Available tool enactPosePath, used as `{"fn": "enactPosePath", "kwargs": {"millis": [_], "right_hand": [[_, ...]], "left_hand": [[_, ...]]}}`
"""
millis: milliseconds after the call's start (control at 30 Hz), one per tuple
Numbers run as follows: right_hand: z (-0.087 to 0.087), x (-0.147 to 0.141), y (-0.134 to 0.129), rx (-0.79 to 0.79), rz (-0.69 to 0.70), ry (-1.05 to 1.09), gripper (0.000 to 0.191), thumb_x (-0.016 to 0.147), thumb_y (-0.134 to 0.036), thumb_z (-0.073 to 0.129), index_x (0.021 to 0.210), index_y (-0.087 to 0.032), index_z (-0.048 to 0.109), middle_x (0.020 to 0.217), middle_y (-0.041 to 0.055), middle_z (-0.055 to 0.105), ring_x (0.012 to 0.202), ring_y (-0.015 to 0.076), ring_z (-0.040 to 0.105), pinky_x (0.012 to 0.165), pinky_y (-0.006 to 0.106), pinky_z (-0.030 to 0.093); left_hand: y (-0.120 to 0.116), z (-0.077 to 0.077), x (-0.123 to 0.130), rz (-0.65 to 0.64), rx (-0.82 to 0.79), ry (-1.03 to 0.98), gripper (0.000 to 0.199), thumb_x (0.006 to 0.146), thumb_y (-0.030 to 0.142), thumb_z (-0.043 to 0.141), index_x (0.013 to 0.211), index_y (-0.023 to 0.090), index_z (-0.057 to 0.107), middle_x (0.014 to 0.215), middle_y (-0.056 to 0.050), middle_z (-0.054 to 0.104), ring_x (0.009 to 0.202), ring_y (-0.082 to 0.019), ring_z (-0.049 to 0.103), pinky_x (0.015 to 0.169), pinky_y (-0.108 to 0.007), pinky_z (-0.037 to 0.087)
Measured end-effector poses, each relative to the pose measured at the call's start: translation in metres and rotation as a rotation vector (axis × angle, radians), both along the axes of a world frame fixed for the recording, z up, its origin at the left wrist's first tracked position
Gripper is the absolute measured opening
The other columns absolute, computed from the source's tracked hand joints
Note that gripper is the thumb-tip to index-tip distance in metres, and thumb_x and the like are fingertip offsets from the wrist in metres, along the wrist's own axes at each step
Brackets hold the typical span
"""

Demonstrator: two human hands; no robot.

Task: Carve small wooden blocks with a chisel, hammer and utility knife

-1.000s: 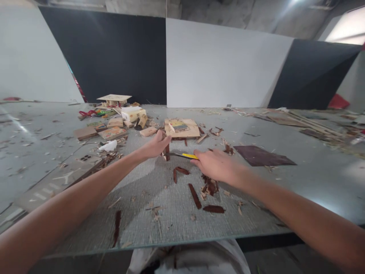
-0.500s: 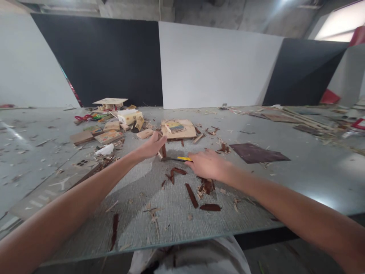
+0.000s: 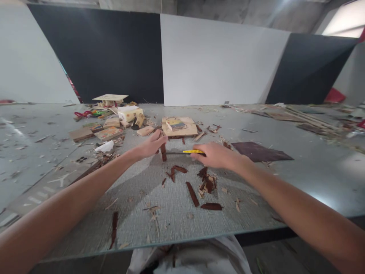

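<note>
My left hand (image 3: 152, 144) is closed around the top of a reddish-brown wood strip (image 3: 163, 152), which stands nearly upright against the table. My right hand (image 3: 212, 154) grips a utility knife (image 3: 194, 151) with a ribbed yellow handle. Its thin dark blade points left, and the tip meets or lies very close to the strip's right side. Beneath the hands, dark brown slivers (image 3: 192, 194) and a small heap of chips (image 3: 208, 183) lie on the grey table (image 3: 171, 217). Just beyond my left hand is a light wooden board (image 3: 186, 131) with a colourful piece on top.
At the left are wood blocks (image 3: 108, 133), a crumpled white tissue (image 3: 105, 146) and a cream carton (image 3: 129, 114). A dark brown sheet (image 3: 261, 151) lies to the right, with long thin sticks (image 3: 309, 118) farther back. Black and white panels (image 3: 222, 64) stand behind the table.
My right hand has shifted slightly right and away from me, drawing the knife back and levelling it. The brown strip stays in my left hand, now more upright. The view has tilted slightly.
</note>
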State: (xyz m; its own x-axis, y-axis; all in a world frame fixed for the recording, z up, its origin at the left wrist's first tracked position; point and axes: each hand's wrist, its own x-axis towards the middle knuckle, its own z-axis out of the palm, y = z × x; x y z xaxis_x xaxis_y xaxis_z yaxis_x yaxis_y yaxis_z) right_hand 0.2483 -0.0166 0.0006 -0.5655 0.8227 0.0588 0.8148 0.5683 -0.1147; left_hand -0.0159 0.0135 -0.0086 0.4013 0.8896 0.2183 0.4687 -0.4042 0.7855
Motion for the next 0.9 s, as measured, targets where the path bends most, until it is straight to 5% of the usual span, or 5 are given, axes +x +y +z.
{"fn": "enactPosePath", "kwargs": {"millis": [333,567,900], "right_hand": [[-0.001,-0.019,-0.017,0.043,-0.128,-0.124,0.044,0.091,-0.048,0.033,0.099,-0.019,0.065,0.07,0.0118,0.065,0.058,0.0223,0.056,0.056,0.035,0.033],[-0.001,-0.03,-0.018,0.052,-0.121,-0.228,0.043,0.09,-0.045,0.036,0.095,-0.016,0.068,0.077,0.0151,0.068,0.069,0.0273,0.061,0.061,0.037,0.035],[0.004,0.005,-0.003,-0.168,0.042,0.103,0.049,0.084,-0.063,0.043,0.091,-0.02,0.065,0.08,0.0107,0.066,0.062,0.0187,0.055,0.054,0.032,0.034]], "left_hand": [[0.0,0.0,-0.002,-0.027,-0.159,-0.047,0.029,0.089,0.049,0.042,0.082,0.021,0.043,0.067,0.001,0.042,0.052,-0.011,0.04,0.045,-0.023,0.035],[-0.002,0.007,0.005,-0.014,-0.039,-0.065,0.022,0.083,0.036,0.055,0.072,0.02,0.045,0.072,-0.001,0.041,0.056,-0.012,0.038,0.05,-0.024,0.034],[-0.001,0.008,-0.005,-0.034,-0.163,-0.05,0.03,0.091,0.044,0.041,0.08,0.018,0.053,0.067,-0.001,0.046,0.051,-0.011,0.04,0.045,-0.023,0.034]]}}
